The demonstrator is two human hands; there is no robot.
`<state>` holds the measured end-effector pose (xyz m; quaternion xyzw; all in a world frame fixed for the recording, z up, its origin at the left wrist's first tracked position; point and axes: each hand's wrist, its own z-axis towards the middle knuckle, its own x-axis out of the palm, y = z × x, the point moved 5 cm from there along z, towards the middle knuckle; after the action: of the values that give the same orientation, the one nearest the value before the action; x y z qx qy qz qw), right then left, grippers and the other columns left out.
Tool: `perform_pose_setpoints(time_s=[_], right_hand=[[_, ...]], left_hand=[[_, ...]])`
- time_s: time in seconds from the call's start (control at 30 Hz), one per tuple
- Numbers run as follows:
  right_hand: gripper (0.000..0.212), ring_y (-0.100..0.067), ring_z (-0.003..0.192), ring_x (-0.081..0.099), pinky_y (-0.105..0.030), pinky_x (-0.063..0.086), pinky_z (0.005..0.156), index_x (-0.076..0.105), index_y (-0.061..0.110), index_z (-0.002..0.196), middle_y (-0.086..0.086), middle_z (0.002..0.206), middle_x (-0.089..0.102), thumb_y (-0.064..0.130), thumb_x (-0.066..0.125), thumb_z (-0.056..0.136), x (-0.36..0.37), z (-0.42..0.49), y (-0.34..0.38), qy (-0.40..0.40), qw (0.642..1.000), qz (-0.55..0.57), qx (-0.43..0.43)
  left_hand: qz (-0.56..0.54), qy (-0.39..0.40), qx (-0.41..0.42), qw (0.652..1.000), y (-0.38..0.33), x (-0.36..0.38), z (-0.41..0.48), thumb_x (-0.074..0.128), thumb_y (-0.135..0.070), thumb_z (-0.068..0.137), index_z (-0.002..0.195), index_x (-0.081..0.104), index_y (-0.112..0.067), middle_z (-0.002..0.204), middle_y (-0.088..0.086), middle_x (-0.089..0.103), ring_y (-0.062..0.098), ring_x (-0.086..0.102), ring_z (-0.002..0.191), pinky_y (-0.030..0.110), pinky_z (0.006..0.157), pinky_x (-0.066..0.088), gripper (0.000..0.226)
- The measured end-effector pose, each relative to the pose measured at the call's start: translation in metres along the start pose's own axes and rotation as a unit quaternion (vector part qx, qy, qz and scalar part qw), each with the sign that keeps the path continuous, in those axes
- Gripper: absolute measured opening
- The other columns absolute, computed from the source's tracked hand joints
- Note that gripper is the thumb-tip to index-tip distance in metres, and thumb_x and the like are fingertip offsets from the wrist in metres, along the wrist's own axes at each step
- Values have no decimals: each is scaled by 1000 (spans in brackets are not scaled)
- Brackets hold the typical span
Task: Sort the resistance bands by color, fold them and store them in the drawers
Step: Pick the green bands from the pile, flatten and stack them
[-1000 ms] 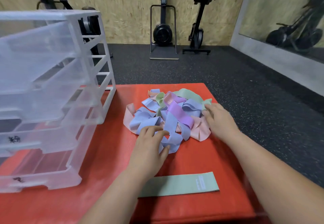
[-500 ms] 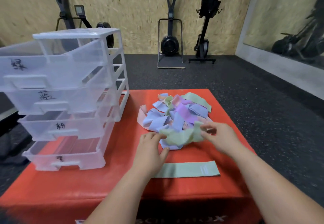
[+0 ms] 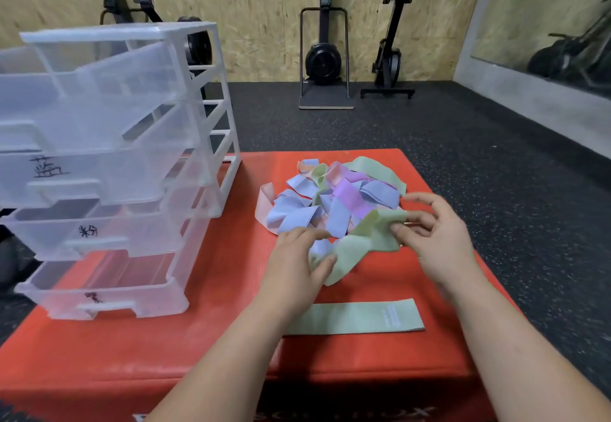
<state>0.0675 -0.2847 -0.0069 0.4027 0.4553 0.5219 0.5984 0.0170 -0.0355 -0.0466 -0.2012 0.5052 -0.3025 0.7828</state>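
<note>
We see a crumpled pale green band at the near edge of the pastel pile on the red table, with a flat green band lying nearer us. Labels on the clear drawers (handwritten) are hard to read. Our left hand pinches the crumpled band's lower end, and our right hand pinches its upper end.

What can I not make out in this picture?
Head view only.
Pile: lower bands covered by upper ones; count unclear.
Top drawer: front cut off by left edge.
Bottom drawer label: too small, blurred.
Flat green band: left end under left forearm.
Held green band: parts hidden by left hand, right hand.
</note>
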Motion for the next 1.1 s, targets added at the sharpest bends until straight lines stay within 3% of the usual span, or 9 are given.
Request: perform_pose_setpoints(time_s=[0.17,0.27,0.33,0.5,0.67,0.77,0.9,1.0,1.1], right_hand=[[36,-17,81,70,-51,60,80,74,21,118,-3,100,78,-1,77,90,11,11,1,10,1000,-3,2],[34,-18,72,70,-46,58,76,73,20,117,1,79,73,3,79,88,19,14,0,14,1000,13,20],[33,-23,72,71,-46,59,75,74,24,112,-7,79,73,6,82,86,23,17,0,6,1000,7,24],[27,-18,73,70,-49,62,77,75,27,103,-2,81,75,14,86,83,32,22,-10,-1,998,-40,41],[29,-18,80,73,-51,62,82,74,40,105,7,93,75,54,78,80,30,20,-14,3,991,-134,23],[33,-10,104,68,-48,58,92,73,44,113,16,113,69,61,68,86,37,15,-1,36,989,-142,-30],[41,-4,127,57,-43,51,103,68,46,125,28,127,64,45,81,86,53,0,14,117,978,-150,-91],[56,-7,119,63,-44,51,103,62,47,132,25,114,70,36,86,82,61,-5,12,128,975,-157,-87],[43,-7,102,67,-43,53,96,69,40,122,19,95,72,23,83,85,64,-6,12,105,976,-171,-86]], left_hand=[[-61,-6,9,998,-12,9,12,73,-42,96,135,63,-34,130,-24,62,3,51,128,22,107,40,41],[-107,-16,10,994,-16,11,19,80,-43,91,140,58,-37,131,-25,61,6,54,129,25,106,44,53],[-110,-17,29,993,-22,12,22,86,-42,85,135,60,-37,127,-24,60,6,56,122,23,102,45,57],[-14,-22,111,993,-29,21,28,83,-35,89,106,74,-29,100,-16,66,9,56,98,30,87,47,21],[-76,-36,29,996,-18,12,33,74,-36,98,102,79,-33,101,-16,65,8,59,104,22,87,45,7],[-165,-34,-28,985,-13,1,35,69,-34,102,99,80,-37,99,-13,66,11,63,98,27,82,49,12],[-236,-30,-56,970,-10,-8,34,62,-31,105,109,80,-31,100,-5,75,19,69,96,45,85,56,19],[-263,-21,-73,962,-11,-15,29,61,-24,108,113,80,-22,104,-1,79,22,72,98,44,89,58,20],[-292,-43,-83,952,-13,-25,23,67,-16,104,110,79,-15,97,0,81,16,73,90,35,84,58,13]])
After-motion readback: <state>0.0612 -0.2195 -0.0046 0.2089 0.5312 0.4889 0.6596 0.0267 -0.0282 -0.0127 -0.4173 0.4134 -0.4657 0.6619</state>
